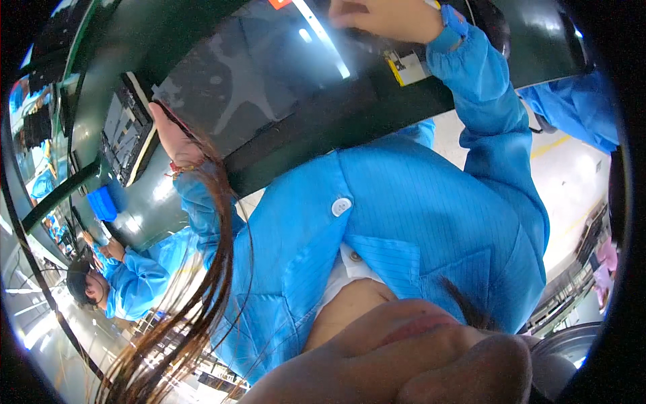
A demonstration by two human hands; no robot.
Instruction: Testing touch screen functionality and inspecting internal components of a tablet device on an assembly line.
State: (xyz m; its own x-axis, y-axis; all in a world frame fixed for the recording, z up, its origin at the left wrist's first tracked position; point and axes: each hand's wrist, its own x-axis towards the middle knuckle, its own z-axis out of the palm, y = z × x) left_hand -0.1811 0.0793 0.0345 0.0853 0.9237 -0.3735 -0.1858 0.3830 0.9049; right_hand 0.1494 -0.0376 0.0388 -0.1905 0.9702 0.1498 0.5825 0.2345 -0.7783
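Note:
A large dark glossy panel (269,87) lies on the green work surface (145,202) in front of me, reflecting ceiling lights. My left hand (173,138) grips the panel's left edge, the thumb on its face. At the top of the picture, partly cut off, my right hand (387,19) lies on the panel's far right part with fingers together over its edge. On that wrist is a blue strap (452,25). A small white and yellow tag (404,67) sits just below that hand. My blue coat and chin fill the lower half.
A dark tray of flat parts (124,135) lies left of the panel, with a blue bin (104,202) beyond it. A co-worker in a blue coat (131,279) works at lower left. Another blue sleeve (579,111) shows at right, above a pale floor with a yellow line (550,146).

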